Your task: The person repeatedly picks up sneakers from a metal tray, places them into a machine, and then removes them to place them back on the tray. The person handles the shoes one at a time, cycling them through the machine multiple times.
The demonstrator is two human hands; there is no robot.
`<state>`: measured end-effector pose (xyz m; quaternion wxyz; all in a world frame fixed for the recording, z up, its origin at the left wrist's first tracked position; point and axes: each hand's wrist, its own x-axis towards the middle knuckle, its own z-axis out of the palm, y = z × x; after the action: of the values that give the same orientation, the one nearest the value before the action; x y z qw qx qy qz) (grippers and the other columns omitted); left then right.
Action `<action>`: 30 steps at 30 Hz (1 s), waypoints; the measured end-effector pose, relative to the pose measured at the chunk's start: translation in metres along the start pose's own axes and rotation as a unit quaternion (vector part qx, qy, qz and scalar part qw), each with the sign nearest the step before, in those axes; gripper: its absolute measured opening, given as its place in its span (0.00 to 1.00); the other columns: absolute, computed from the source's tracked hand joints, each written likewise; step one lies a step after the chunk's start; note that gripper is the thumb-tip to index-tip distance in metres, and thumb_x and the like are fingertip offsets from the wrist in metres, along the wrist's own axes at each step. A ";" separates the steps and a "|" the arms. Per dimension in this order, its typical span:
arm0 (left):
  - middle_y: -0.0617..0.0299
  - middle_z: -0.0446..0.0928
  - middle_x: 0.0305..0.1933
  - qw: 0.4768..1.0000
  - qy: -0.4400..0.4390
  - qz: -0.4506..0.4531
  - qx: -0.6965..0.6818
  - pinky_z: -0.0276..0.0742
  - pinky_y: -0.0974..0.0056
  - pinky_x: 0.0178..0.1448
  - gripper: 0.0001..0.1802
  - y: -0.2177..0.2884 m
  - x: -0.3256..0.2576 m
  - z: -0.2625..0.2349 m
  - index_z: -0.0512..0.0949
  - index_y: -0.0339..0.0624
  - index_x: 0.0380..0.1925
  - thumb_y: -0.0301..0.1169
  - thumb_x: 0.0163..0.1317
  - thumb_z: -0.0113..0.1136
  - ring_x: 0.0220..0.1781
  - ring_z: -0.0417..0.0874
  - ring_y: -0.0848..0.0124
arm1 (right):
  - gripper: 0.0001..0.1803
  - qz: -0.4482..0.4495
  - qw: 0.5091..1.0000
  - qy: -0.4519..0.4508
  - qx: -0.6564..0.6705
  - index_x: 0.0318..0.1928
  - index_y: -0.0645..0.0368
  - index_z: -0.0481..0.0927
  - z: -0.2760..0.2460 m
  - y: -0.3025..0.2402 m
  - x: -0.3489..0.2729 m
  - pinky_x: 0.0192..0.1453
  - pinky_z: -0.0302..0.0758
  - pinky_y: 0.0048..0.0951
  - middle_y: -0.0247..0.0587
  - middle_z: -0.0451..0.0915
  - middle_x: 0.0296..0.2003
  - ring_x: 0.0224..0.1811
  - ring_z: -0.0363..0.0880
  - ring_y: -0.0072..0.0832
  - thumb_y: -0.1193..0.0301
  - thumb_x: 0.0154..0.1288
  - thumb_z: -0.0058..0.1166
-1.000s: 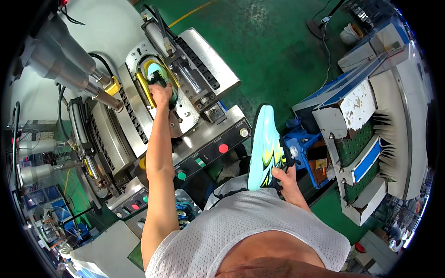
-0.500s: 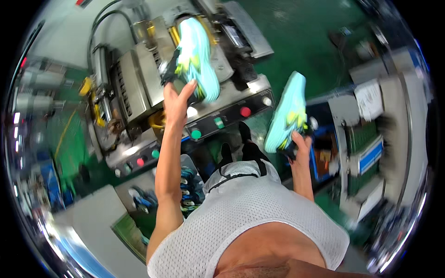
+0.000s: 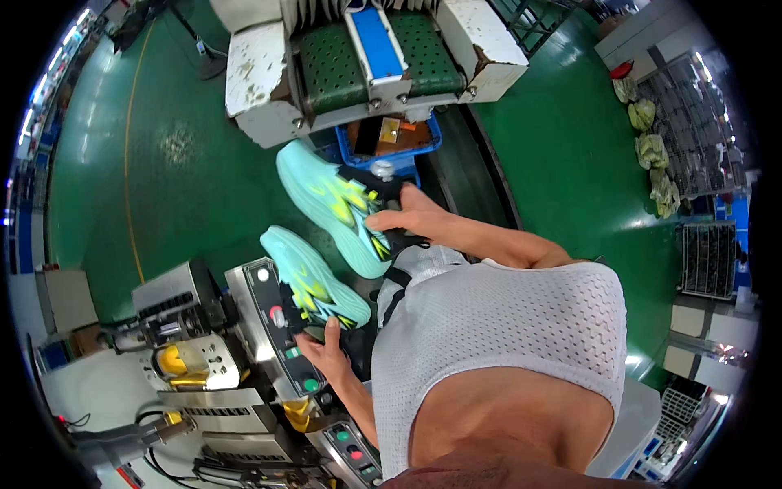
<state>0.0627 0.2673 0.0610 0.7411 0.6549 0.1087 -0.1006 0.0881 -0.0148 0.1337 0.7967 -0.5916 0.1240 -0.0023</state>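
Two mint-green sneakers with yellow-green markings and black uppers are in my hands, soles toward the left. My left hand (image 3: 330,359) is closed on the nearer sneaker (image 3: 301,273), thumb on its side and fingers at the black opening. Closed on the farther sneaker (image 3: 326,204), my right hand (image 3: 415,213) grips the black upper. The two sneakers are close together, in front of my waist. A silvery round piece (image 3: 381,169) shows at the farther sneaker's black upper.
Ahead stands a white conveyor machine (image 3: 261,77) with green perforated belts (image 3: 330,69) and a blue strip. Under it sits a blue crate (image 3: 423,147) with small items inside. A press with a button panel (image 3: 269,318) and yellow parts is at lower left.
I have turned rightward, so the press is now at my left and the conveyor machine ahead. The left-hand sneaker has come away from the press, and both sneakers are closer together.
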 end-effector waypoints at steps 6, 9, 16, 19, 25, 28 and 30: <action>0.55 0.72 0.59 0.977 -0.163 0.097 0.092 0.69 0.62 0.62 0.36 0.045 0.116 0.149 0.66 0.32 0.63 0.26 0.54 0.69 0.57 0.74 0.67 | 0.26 -0.149 0.952 0.249 -0.096 0.52 0.67 0.78 -0.133 -0.010 0.051 0.52 0.74 0.30 0.40 0.81 0.43 0.45 0.76 0.24 0.67 0.54 0.67; 0.52 0.75 0.55 0.943 -0.201 0.165 0.208 0.71 0.60 0.59 0.32 0.062 0.195 0.238 0.69 0.31 0.58 0.30 0.55 0.69 0.53 0.76 0.64 | 0.30 -0.196 0.905 0.323 -0.194 0.54 0.68 0.73 -0.215 -0.033 0.095 0.54 0.73 0.33 0.46 0.80 0.45 0.47 0.77 0.31 0.66 0.54 0.67; 0.34 0.73 0.57 0.866 -0.107 0.369 0.321 0.70 0.49 0.62 0.34 0.046 0.376 0.430 0.65 0.26 0.59 0.35 0.57 0.64 0.60 0.74 0.42 | 0.44 -0.059 0.818 0.376 -0.431 0.61 0.75 0.57 -0.332 -0.075 0.266 0.61 0.71 0.47 0.73 0.75 0.51 0.57 0.75 0.60 0.61 0.53 0.65; 0.33 0.69 0.61 0.849 -0.065 0.413 0.323 0.66 0.50 0.67 0.36 0.034 0.427 0.463 0.64 0.26 0.62 0.37 0.58 0.62 0.64 0.70 0.43 | 0.43 -0.003 0.804 0.362 -0.472 0.60 0.75 0.63 -0.349 -0.084 0.334 0.62 0.71 0.47 0.72 0.75 0.53 0.59 0.74 0.58 0.57 0.52 0.66; 0.36 0.64 0.66 0.874 -0.138 0.406 0.227 0.63 0.50 0.72 0.33 0.029 0.340 0.415 0.62 0.29 0.63 0.35 0.62 0.60 0.68 0.65 0.44 | 0.25 -0.337 0.745 0.362 -0.447 0.58 0.69 0.69 -0.312 -0.087 0.333 0.63 0.70 0.43 0.58 0.73 0.57 0.58 0.74 0.47 0.72 0.63 0.58; 0.43 0.68 0.63 0.897 -0.106 0.350 0.248 0.68 0.52 0.67 0.25 -0.020 0.223 0.298 0.65 0.36 0.61 0.32 0.67 0.56 0.64 0.70 0.47 | 0.26 -0.462 0.818 0.120 -0.321 0.65 0.65 0.65 -0.181 -0.067 0.279 0.68 0.67 0.38 0.51 0.68 0.64 0.64 0.69 0.39 0.78 0.68 0.51; 0.46 0.71 0.61 0.925 -0.033 0.236 0.295 0.72 0.52 0.63 0.25 -0.075 0.159 0.225 0.66 0.40 0.62 0.34 0.67 0.56 0.61 0.74 0.49 | 0.26 -0.276 0.915 -0.105 -0.275 0.67 0.63 0.63 -0.115 -0.028 0.236 0.71 0.65 0.36 0.45 0.68 0.66 0.67 0.68 0.37 0.78 0.70 0.49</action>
<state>0.1994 0.0342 -0.0297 0.5201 0.8468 -0.1079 0.0286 0.2975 -0.1669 0.0832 0.5790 -0.7947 -0.1326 -0.1253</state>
